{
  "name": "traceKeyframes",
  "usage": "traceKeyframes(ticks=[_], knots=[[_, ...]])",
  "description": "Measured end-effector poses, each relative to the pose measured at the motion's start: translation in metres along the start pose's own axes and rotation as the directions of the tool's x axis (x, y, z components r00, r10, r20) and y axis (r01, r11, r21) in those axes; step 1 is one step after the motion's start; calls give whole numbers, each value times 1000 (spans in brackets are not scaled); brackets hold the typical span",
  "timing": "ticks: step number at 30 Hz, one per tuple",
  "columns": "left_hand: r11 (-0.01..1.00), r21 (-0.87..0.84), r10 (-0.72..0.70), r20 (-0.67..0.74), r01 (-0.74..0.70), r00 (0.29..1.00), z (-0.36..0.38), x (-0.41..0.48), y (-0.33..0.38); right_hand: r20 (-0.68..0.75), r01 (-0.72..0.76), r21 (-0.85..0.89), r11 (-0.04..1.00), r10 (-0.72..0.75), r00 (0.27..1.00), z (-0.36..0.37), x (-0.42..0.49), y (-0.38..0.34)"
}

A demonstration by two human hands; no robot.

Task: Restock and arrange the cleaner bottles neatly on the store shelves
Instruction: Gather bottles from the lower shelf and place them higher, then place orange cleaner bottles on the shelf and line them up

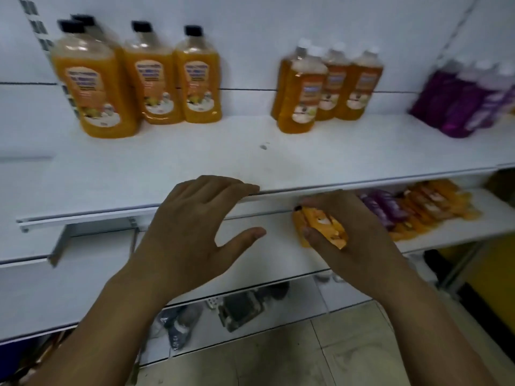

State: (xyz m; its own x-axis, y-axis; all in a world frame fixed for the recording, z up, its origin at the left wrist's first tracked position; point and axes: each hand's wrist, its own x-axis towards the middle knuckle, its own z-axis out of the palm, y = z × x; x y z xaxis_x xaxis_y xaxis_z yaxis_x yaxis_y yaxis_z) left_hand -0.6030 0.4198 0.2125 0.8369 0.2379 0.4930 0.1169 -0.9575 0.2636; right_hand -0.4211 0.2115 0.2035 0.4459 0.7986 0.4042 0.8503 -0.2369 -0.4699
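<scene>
My right hand [354, 235] grips an orange cleaner bottle [320, 228] with a black cap, held over the lower shelf [278, 263]. My left hand [195, 227] hovers open in front of the upper shelf's [195, 162] front edge, fingers spread, holding nothing. On the upper shelf stand several large orange bottles with black caps [97, 87] at the left. A group of smaller orange bottles with white caps [328, 84] stands right of centre. Purple bottles [468, 98] stand at the far right.
More orange and purple bottles [423, 210] lie on their sides on the lower shelf at the right. A wide bare stretch of the upper shelf lies between the bottle groups. Dark items [242, 307] sit under the bottom shelf above the tiled floor [306, 358].
</scene>
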Motion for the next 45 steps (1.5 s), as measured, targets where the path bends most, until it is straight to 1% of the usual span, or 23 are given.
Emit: traceKeyframes(ticks=[2,5,8,12,15,19,24,26,28,30,32,34,37,41,43,45], knots=[[999,17,38,39,-39,999,19,12,24,-4,-24,-59,998,23,1000,-19,-23,26],[997,27,69,77,-71,995,52,28,66,-16,-76,-102,992,75,997,-52,-60,67],[997,13,80,116,-82,990,87,42,113,-12,-139,-93,986,139,990,-87,-91,106],[998,-3,67,186,-68,980,139,60,170,-21,-164,-99,981,163,986,-123,-123,159],[999,-37,37,224,-29,974,173,74,199,-20,-202,-87,975,201,979,-139,-137,197],[997,-43,-42,301,57,953,209,86,212,-17,-247,-38,968,246,969,-139,-140,246],[976,-35,-191,350,217,917,256,100,192,34,-290,77,954,288,957,-109,-120,299],[954,-16,-271,383,300,883,283,106,173,74,-301,135,944,293,953,-86,-103,319],[909,-26,-364,440,417,821,312,113,154,107,-318,195,928,302,947,-60,-87,341],[831,-56,-453,509,553,732,343,120,133,147,-353,237,905,326,934,-34,-68,359],[751,-98,-516,529,652,674,367,131,119,197,-403,251,880,361,912,-12,-47,373],[696,-135,-541,547,706,639,386,145,111,245,-420,220,880,367,897,11,-29,385],[605,-186,-572,575,774,585,404,161,106,304,-386,133,913,333,893,40,-4,400],[517,-256,-622,543,817,564,431,167,95,359,-301,8,954,278,891,79,16,425],[464,-289,-661,517,837,544,441,165,97,433,-297,12,955,263,862,97,14,435],[400,-323,-697,502,858,513,448,161,102,433,-299,37,954,255,865,110,2,442]])
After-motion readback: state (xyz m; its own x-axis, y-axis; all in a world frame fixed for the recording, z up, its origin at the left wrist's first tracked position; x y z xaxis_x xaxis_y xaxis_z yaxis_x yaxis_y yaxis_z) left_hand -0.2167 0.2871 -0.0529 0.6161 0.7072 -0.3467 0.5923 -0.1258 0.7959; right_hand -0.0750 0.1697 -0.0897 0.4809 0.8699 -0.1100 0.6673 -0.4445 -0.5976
